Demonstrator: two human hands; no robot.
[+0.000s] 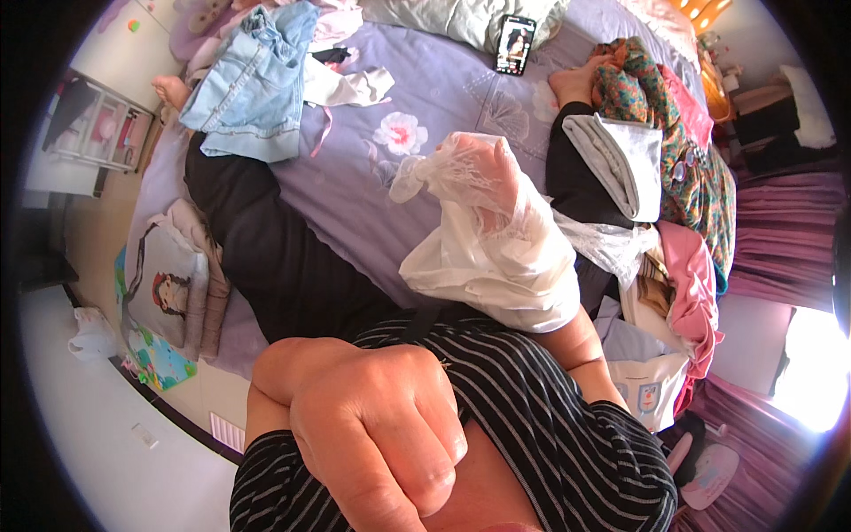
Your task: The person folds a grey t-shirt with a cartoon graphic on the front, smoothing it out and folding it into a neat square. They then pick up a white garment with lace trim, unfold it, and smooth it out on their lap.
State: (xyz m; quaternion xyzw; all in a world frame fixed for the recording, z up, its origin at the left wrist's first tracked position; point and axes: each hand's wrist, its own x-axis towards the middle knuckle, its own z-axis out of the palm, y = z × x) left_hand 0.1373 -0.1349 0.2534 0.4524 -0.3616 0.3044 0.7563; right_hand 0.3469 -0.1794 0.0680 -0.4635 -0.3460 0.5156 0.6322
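Observation:
My left hand [372,419] is raised close to the camera, its visible fingers curled and one finger running out past the bottom edge. Nothing shows in it, though its palm is hidden. My right hand [495,176] is inside a white garment with lace trim [492,266], holding it up above my lap. Through the sheer lace the fingers show faintly. A lace part of white cloth [608,246] trails over my right thigh. On my right leg lies a folded light grey garment [625,166]. Light blue denim clothing [256,100] rests over my left lower leg.
I sit on a bed with a purple floral sheet [399,213]. A lit phone [515,45] leans against a pale pillow [459,20]. Folded clothes [173,286] lie left, glasses [685,163] on patterned cloth [708,199] at right, above pink clothing [695,286].

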